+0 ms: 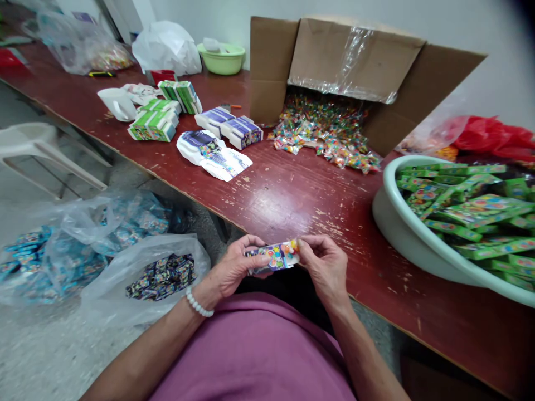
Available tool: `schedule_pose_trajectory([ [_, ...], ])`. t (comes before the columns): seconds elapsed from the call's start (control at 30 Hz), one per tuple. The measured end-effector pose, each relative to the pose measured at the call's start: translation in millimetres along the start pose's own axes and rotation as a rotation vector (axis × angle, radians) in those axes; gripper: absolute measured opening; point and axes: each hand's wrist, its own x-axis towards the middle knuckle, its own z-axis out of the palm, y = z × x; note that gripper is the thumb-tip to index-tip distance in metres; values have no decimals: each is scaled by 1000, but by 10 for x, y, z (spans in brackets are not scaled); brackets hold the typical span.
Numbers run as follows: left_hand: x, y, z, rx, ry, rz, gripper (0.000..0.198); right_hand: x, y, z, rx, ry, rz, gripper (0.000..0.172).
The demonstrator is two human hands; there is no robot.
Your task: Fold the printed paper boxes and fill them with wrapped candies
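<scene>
My left hand is closed around a small purple printed candy box, held low in front of my body near the table edge. At the box's right end, which looks unfolded, my right hand pinches a small wrapped candy with yellow and orange colours. Part of that candy is hidden by the fingers. Beyond my hands lie flat purple-and-white cartons and stacks of folded purple cartons. Many wrapped candies spill from an opened cardboard box.
A pale green basin full of green boxes stands at right. Green carton stacks, a white mug and a light green bowl are at back left. Plastic bags of packets and a white stool stand below left.
</scene>
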Motion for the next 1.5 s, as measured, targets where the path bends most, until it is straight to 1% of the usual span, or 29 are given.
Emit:
schedule_pose_trajectory([
  [0.07, -9, -51, -7, 69, -106, -63, 49, 3, -4, -11, -159, 17, -148, 15],
  [0.13, -3, -86, 8, 138, -211, -105, 48, 5, -17, -19, -339, 38, -361, 7],
  [0.2, 6, -104, 40, 127, -282, -116, 44, 5, -38, -27, -454, 32, -552, 8],
  [0.27, 10, -106, 77, 71, -312, -90, 43, -1, -59, -34, -492, 13, -658, 9],
  [0.33, 8, -96, 104, 79, -315, -41, 40, -12, -67, -34, -494, -18, -691, 10],
  [0.4, 2, -79, 119, 156, -313, 22, 36, -27, -67, -25, -474, -90, -679, 12],
  [0.47, -7, -60, 128, 239, -298, 85, 32, -44, -73, -15, -454, -168, -634, 13],
  [0.53, -13, -43, 140, 285, -262, 126, 32, -60, -92, -17, -421, -258, -538, 13],
  [0.6, -12, -27, 152, 247, -204, 119, 32, -70, -118, -32, -302, -347, -381, 15],
  [0.63, -7, -20, 158, 194, -171, 99, 33, -70, -129, -40, -211, -361, -291, 18],
  [0.67, -2, -14, 165, 135, -142, 71, 36, -67, -138, -47, -114, -338, -209, 22],
  [0.73, 8, -2, 179, 36, -103, 24, 45, -54, -144, -44, 43, -231, -80, 29],
  [0.77, 10, 4, 189, 7, -95, 16, 46, -47, -142, -32, 95, -194, -30, 33],
  [0.8, 8, 9, 201, -6, -92, 19, 43, -40, -138, -14, 137, -189, 15, 37],
  [0.87, -4, 14, 228, 0, -89, 57, 36, -33, -128, 37, 211, -267, 96, 43],
  [0.93, -22, 9, 251, 31, -70, 99, 35, -38, -119, 91, 243, -360, 143, 42],
  [1.0, -29, -4, 258, 47, -44, 124, 36, -46, -105, 129, 199, -410, 114, 33],
  [1.03, -27, -11, 253, 34, -35, 130, 37, -48, -93, 138, 154, -412, 60, 26],
  [1.1, -10, -15, 229, -32, -41, 113, 40, -40, -63, 138, 61, -376, -118, 15],
  [1.13, -1, -10, 213, -81, -61, 82, 42, -31, -49, 130, 23, -352, -225, 12],
  [1.2, 9, 8, 189, -186, -119, -17, 46, -7, -41, 102, -34, -337, -412, 11],
  [1.23, 7, 18, 183, -225, -141, -64, 46, 4, -48, 85, -57, -360, -479, 14],
  [1.3, -5, 30, 187, -258, -152, -118, 43, 22, -80, 53, -102, -435, -552, 16],
  [1.37, -16, 26, 206, -231, -117, -117, 38, 31, -115, 37, -130, -484, -539, 14],
  [1.4, -18, 19, 219, -206, -93, -107, 36, 33, -127, 37, -134, -491, -498, 14],
  [1.5, -15, 0, 260, -146, -29, -56, 37, 39, -130, 61, -90, -485, -286, 18],
])
